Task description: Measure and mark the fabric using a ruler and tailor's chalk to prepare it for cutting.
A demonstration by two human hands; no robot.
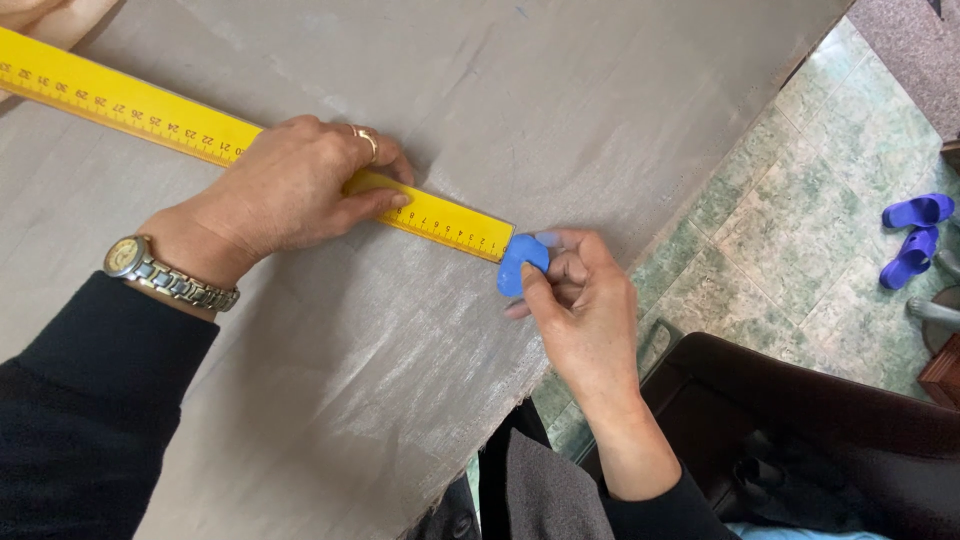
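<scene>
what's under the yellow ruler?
Grey fabric lies under the yellow ruler. The left hand presses on it; whatever supports the fabric is covered.

this looks like a small tailoring workroom set up in a home. a wide sheet of grey fabric (pixel 420 330) covers the worktop and fills the view from 12 o'clock round to 8 o'clock, with a long yellow ruler (pixel 150 110) laid across it at 10 o'clock and a blue piece of tailor's chalk (pixel 520 262) at its end (plain marking tools of cloth work). the domestic side shows at 3 o'clock: a green mottled tile floor (pixel 780 220), a pair of purple slippers (pixel 915 235) left on it, and a dark brown chair (pixel 800 400) at 5 o'clock.
</scene>
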